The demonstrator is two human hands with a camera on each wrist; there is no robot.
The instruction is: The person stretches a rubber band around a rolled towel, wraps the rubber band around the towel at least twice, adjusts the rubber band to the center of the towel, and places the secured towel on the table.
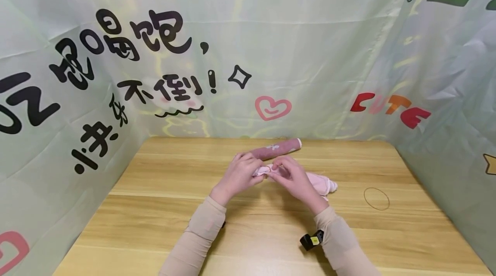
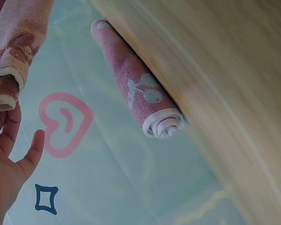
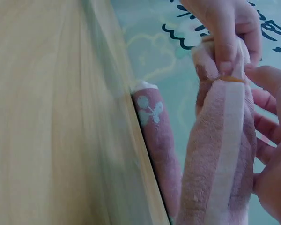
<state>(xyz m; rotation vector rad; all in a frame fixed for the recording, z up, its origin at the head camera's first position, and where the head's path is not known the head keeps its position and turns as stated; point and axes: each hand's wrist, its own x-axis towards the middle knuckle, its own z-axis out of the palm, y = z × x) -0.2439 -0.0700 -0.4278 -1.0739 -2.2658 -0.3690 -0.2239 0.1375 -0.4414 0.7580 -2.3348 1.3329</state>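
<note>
A pale pink rolled towel (image 1: 319,182) lies across both hands, tilted, with a white stripe along it in the right wrist view. A tan rubber band (image 3: 232,79) loops round it near one end. My left hand (image 1: 243,173) grips that end, its thumb and fingers about the roll. At the band, my right hand (image 1: 293,177) pinches the towel between thumb and fingers, with other fingers behind the roll. From the left wrist, the towel's open end (image 2: 7,93) shows white edging beside the left fingers (image 2: 33,152).
Behind the hands lies a darker pink rolled towel (image 1: 277,150) with a pale cherry pattern. A second rubber band (image 1: 376,198) lies flat on the wooden table (image 1: 155,224) at the right. Printed cloth (image 1: 310,52) hangs around the back and sides of the table.
</note>
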